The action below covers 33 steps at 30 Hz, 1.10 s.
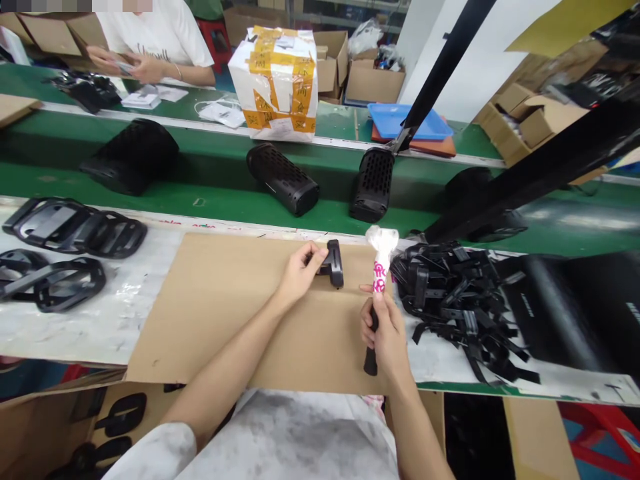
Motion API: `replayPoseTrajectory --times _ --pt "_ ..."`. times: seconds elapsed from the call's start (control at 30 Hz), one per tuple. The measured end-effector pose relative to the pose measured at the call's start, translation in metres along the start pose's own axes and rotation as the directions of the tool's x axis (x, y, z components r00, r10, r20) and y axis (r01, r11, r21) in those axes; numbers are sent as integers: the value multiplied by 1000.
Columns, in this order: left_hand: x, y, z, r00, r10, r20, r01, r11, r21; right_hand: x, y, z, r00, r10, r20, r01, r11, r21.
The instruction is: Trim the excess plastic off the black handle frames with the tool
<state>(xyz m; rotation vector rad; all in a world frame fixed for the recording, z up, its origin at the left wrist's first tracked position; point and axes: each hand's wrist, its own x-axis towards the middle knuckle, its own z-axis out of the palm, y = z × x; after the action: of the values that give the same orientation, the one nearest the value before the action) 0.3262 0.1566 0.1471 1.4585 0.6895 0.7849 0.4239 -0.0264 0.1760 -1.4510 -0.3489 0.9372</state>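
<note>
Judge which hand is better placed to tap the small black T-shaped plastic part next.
Right, I'd judge: the right hand grips the white-wrapped, black-handled hammer nearby, while the left hand pinches the black part.

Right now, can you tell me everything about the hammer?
The hammer has a T-shaped head wrapped in white, plastic-looking material that hides what's underneath. Pink marks show on the white neck, and the lower handle is black. The right hand grips the handle, with the head pointing away from the person, above the cardboard sheet. I can't tell if they touch.
</note>
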Motion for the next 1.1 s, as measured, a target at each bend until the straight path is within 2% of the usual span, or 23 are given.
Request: replayPoseTrajectory --times 0.07,0.17,0.3,0.47,0.5,0.57,0.67,0.83,1.0,1.1 --pt "4 0 -2 1000 -9 -28 9 1000 6 -7 2 -11 999 34 26 -32 996 -82" --pt "5 3 -1 999 -22 30 20 998 52 -14 14 -29 991 96 94 -72 969 -238" --pt "2 10 3 996 -15 87 10 999 49 -18 28 -44 973 112 203 -20 913 -408" --pt "2 13 5 996 -28 85 25 999 34 -23 25 -41 999 -14 45 32 901 -433" --pt "2 12 5 996 -29 84 26 999 37 -22 23 -40 998 -44 42 58 887 -458" --pt "3 10 5 997 -22 75 19 999 45 -19 20 -39 991 -66 113 117 834 -540" --pt "5 7 3 998 -15 62 12 999 50 -13 14 -43 971 6 238 146 776 -614" --pt "6 2 1 996 -5 85 1 999 41 -7 6 -42 987 -49 153 132 792 -596" --pt "6 1 2 996 5 91 -3 1000 -15 1 0 -37 955 -63 289 253 677 -691" --pt "6 0 3 996 0 91 0 1000 -6 3 -1 -37 958 -158 240 283 659 -697"
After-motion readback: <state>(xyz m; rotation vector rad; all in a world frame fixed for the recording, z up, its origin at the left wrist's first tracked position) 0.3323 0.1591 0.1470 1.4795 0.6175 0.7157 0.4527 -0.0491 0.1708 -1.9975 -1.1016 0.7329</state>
